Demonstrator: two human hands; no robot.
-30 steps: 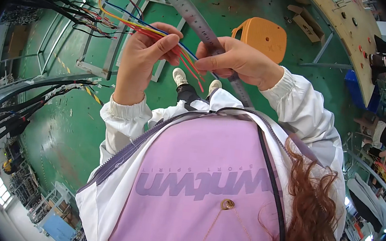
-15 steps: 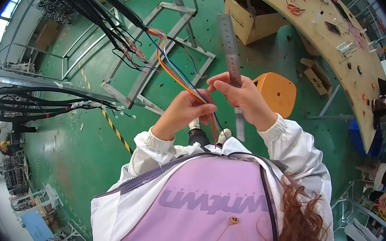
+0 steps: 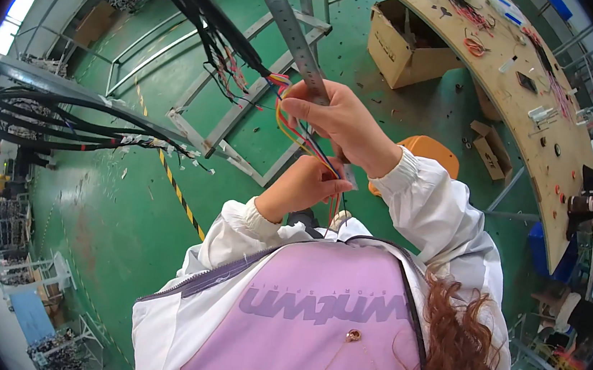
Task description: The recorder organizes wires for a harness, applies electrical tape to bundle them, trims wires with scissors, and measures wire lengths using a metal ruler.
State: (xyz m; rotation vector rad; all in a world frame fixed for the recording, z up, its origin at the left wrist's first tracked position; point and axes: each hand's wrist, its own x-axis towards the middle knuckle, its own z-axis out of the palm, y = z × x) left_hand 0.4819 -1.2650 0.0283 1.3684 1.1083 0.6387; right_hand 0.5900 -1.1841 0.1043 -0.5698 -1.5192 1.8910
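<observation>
My left hand is closed round a bunch of thin coloured wires, red, yellow and blue among them. They come out of the end of a thick black cable, and their loose ends hang below my fist. My right hand grips a steel ruler and holds it slanted beside the wires. Its upper end points up and left, past the cable end; its lower end shows just behind my left thumb. My right fingers are close to where the wires leave the cable sheath; whether they touch the wires is unclear.
A metal frame stands on the green floor ahead. More black cables hang over a rail on the left. To the right are an orange stool, cardboard boxes and a curved wooden table with scissors and wires.
My right hand has moved left and up with the ruler, bringing it against the wires near the cable end. My left hand still holds the wires, slightly lower.
</observation>
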